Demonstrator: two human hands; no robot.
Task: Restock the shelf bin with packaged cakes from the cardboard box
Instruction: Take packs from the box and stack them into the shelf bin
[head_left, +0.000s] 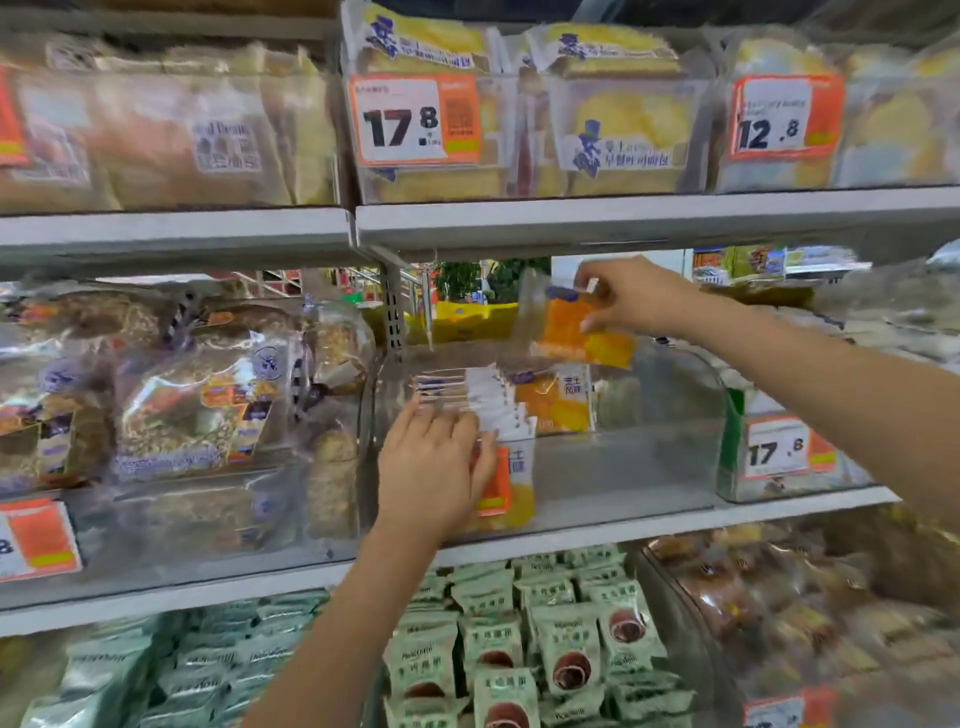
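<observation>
A clear plastic shelf bin (623, 467) stands on the middle shelf. Inside it, at the left, a row of packaged cakes (550, 400) in white and orange wrappers stands upright. My left hand (434, 467) lies flat against the bin's front wall and over the near packs in the row. My right hand (631, 296) holds one orange packaged cake (576, 338) by its top edge, tilted above the bin's open top, just right of the row. The cardboard box is out of view.
The upper shelf (623, 218) hangs close over the bin. Bread bags (197, 405) fill the bin to the left. A bin with a 17.8 price tag (776, 449) stands to the right. Green snack packs (545, 639) fill the shelf below.
</observation>
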